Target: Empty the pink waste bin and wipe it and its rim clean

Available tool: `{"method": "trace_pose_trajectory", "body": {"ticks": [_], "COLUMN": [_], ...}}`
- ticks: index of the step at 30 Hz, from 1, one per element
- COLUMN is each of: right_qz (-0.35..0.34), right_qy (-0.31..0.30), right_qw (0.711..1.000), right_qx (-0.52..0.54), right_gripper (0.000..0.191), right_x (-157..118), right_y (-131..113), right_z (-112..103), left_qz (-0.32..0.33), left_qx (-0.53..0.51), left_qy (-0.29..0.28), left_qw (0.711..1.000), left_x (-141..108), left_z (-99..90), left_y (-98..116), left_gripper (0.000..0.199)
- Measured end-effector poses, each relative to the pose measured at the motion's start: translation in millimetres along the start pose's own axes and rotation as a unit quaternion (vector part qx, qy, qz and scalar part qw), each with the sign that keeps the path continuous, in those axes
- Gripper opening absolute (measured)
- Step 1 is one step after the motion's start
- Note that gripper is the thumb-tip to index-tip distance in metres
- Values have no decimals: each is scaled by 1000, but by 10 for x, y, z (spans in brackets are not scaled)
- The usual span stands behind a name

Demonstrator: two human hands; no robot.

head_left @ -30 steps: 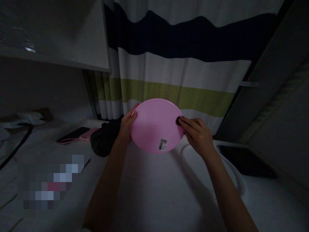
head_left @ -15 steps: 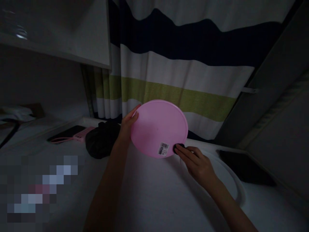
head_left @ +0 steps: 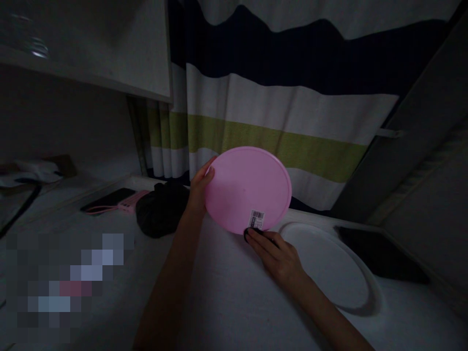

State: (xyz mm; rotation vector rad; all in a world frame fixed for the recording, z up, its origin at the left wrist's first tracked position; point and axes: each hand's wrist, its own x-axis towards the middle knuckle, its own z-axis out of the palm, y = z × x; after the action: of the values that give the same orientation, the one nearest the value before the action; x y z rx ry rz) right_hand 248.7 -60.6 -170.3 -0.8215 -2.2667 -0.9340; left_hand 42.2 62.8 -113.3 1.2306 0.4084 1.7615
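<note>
Here my left fingers grip the disc, right fingers pinch a pad at its rim: wiping, I'd judge, next needing steadiness

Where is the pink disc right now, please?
In the head view, the pink disc is near the centre, in front of the curtain, its left edge in the left hand.

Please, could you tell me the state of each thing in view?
Pink disc, held up, tilted
Left hand, gripping the disc's edge
Right hand, pinching a small dark object at the disc's lower edge
Label, stuck on the disc
White round plate, lying flat
Curtain, hanging in folds
Black bundle, crumpled
</note>
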Motion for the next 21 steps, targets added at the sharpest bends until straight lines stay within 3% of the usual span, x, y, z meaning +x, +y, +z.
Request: {"method": "trace_pose_trajectory", "body": {"ticks": [10,21], "right_qz": [-9,79], "right_qy": [34,61], "right_qw": [997,990], "right_qx": [-71,-104], "right_gripper": [33,43], "right_x": [-14,-85], "right_y": [66,274], "right_z": [-46,-66], "left_qz": [-6,3], "left_qx": [-9,11], "left_qy": [0,17], "left_qw": [1000,1000], "left_x": [14,21], "left_z": [16,22], "left_y": [-12,-26], "left_gripper": [44,42]}}
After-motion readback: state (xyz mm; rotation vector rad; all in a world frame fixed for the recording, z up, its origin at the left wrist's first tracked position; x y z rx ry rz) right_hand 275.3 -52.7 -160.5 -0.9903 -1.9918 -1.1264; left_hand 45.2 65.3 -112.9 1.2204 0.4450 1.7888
